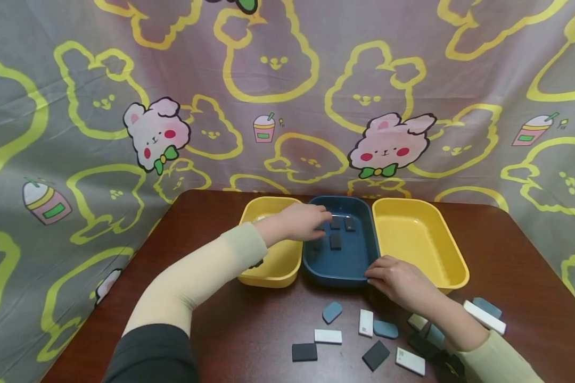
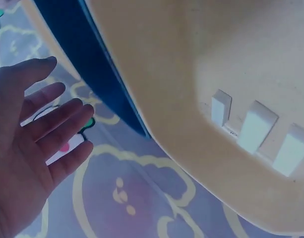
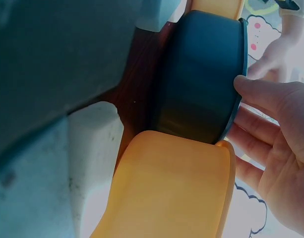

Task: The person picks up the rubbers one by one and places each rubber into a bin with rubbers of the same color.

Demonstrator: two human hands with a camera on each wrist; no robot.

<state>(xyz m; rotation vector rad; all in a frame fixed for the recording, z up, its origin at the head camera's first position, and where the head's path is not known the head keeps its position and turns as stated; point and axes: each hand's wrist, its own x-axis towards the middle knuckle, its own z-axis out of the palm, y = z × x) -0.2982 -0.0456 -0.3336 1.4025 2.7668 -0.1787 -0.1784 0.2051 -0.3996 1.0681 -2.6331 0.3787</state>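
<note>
My left hand (image 1: 304, 221) reaches over the left side of a blue bin (image 1: 345, 272). In the left wrist view its fingers (image 2: 67, 136) are spread and relaxed, holding nothing. Several small dark blocks (image 1: 335, 242) lie on the bin's floor, some partly hidden by that hand. At the bin's front right corner, my right hand (image 1: 404, 279) pinches the rim, thumb outside and fingers over the inner side, as the right wrist view shows. Left of it, a yellow bin (image 1: 273, 275) contains white blocks (image 2: 258, 126) along one wall.
A second yellow bin (image 1: 412, 239) stands against the blue one's right side. On the brown table (image 1: 249, 330) in front lie loose pieces: white blocks (image 1: 328, 336), dark blocks (image 1: 304, 352) and rounded blue-grey ones (image 1: 332, 312). Several sit under my right forearm. A patterned cloth (image 1: 287, 80) hangs behind.
</note>
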